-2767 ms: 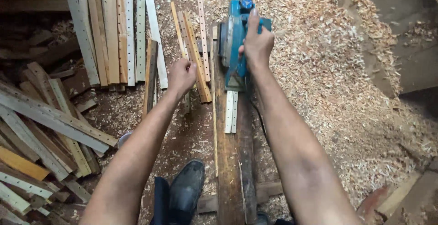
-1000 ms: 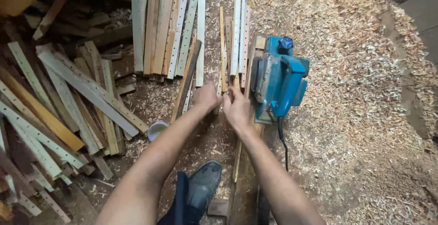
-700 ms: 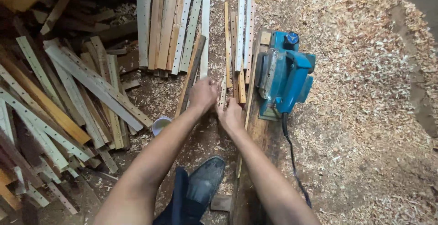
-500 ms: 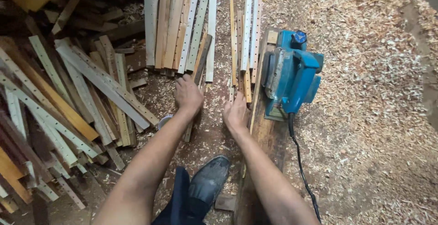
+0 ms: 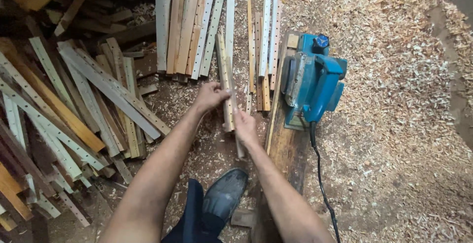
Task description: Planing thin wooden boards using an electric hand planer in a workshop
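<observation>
My left hand (image 5: 211,97) and my right hand (image 5: 244,126) both grip a narrow wooden slat (image 5: 225,75) with a row of small holes. The slat points away from me, its near end between the two hands. A blue electric hand planer (image 5: 312,82) rests just to the right on a long wooden plank (image 5: 286,147), its black cord (image 5: 320,179) trailing toward me. Neither hand touches the planer.
Several more perforated slats (image 5: 264,41) lie in rows ahead, with a larger batch (image 5: 189,26) further left. A loose heap of slats and boards (image 5: 64,110) fills the left side. Wood shavings (image 5: 394,75) cover the floor on the right. My dark shoe (image 5: 224,193) is below.
My right hand has left the planer, which now sits on the plank. Both hands came together on the floor slats and lifted one slat between them.
</observation>
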